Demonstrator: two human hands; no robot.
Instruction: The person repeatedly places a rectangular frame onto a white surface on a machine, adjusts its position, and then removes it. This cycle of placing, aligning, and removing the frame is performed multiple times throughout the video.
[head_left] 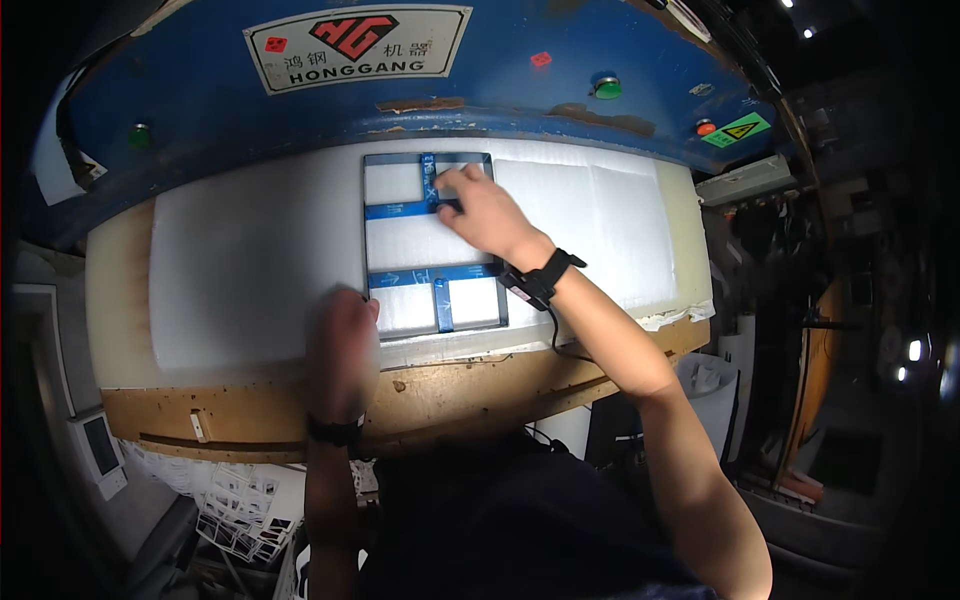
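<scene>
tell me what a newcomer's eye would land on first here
Probably the blue-barred frame, lying mid-picture on the white sheet, the right hand over its upper part and the blurred left hand by its lower left edge. Next, the blue machine across the top, with its big white sign left of centre and a green button to the right.

The frame (420, 277) has thin, dark, metal-looking edges and 4 cross strips in glossy blue, plastic-like film. The white sheet (240, 270) looks like soft, matt foam, the cream board (692, 240) smooth plastic. The bench (260, 405) shows scuffed wood. The blue panel (500, 85) is painted metal with rough, rust-brown patches; its white plate (360, 48) looks smooth. The dark shirt (500, 510) is matt cloth.
</scene>
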